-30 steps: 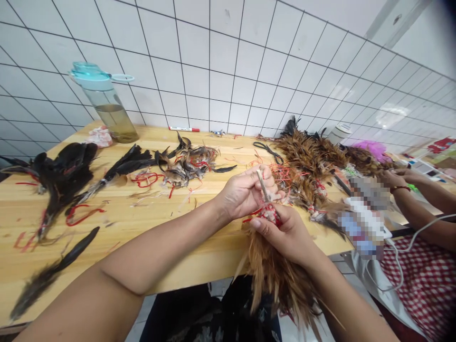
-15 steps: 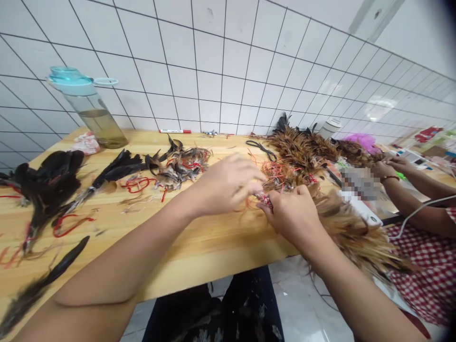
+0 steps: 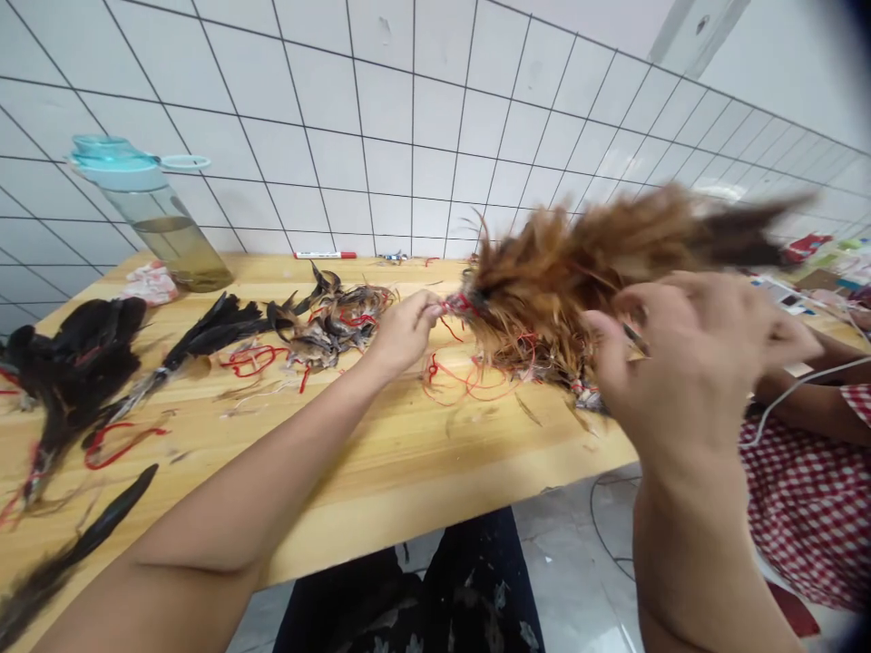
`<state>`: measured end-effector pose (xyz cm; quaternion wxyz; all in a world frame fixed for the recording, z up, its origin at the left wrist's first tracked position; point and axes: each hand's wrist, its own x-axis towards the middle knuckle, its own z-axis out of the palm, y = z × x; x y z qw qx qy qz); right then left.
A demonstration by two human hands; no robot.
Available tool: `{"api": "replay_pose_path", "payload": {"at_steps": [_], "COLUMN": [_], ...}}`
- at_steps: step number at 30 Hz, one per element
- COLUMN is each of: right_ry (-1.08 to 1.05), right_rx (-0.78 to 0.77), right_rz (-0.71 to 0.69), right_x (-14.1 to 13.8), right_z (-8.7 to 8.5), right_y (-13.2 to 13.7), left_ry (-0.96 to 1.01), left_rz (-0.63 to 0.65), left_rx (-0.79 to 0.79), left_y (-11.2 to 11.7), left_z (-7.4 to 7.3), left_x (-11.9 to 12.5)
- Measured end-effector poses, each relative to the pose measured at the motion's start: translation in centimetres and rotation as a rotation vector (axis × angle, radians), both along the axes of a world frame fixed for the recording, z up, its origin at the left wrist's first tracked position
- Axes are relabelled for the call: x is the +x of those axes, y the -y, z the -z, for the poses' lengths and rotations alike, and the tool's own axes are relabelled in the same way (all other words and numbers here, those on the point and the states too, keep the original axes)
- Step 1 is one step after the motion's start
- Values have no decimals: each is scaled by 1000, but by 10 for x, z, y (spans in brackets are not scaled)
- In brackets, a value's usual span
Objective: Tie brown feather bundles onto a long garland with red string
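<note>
My left hand [image 3: 406, 334] pinches the red-bound end of a brown feather bundle [image 3: 578, 258]. The bundle is raised above the table, pointing right, and its dark far tip is smeared by motion. Below and in front of its feathers is my right hand [image 3: 700, 354], thumb and fingers spread, partly blurred. Loose red string [image 3: 463, 381] lies on the wood beneath the bundle. More brown feathers [image 3: 564, 367] rest there, partly covered by the raised ones.
Black feather bundles [image 3: 82, 354] and a pile of short feathers [image 3: 333, 322] with red string lie on the left of the wooden table [image 3: 381, 462]. A water bottle [image 3: 177, 236] and a red marker [image 3: 325, 255] stand and lie near the tiled wall. A co-worker's checked garment [image 3: 789, 508] shows at right.
My left hand has closed on the bound end, which my right hand gripped before. My right hand has let go and moved right, opening. The brown feathers have swung up off the table.
</note>
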<state>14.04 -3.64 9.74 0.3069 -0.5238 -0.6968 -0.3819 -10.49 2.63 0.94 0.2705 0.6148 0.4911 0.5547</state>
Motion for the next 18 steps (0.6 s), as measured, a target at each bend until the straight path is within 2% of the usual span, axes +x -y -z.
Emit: {"api": "replay_pose_path", "payload": {"at_steps": [2,4,7,10,13,18], "right_ry": [-150,-257,-352,-466,-639,-860], "right_rx": [110,100,-179,-327,-337,-300], "right_rz": [132,261,340,443,515,457], "right_x": [25,47,70,86,97,94], "right_z": [16,47,104,148,166,171], "right_y": [-2,-5,-5,-5,-8,-21], "left_ry": [161,384,658,796,890,947], "left_rz": [7,118,317,423,514,627], "left_rx": [-70,-162,-323,-452,-537,-577], "left_y": [-5,-5,4,17,27,28], "left_z": [7,11,10,4,-2,-9], "left_x": [-2,2,17,38,63,113]}}
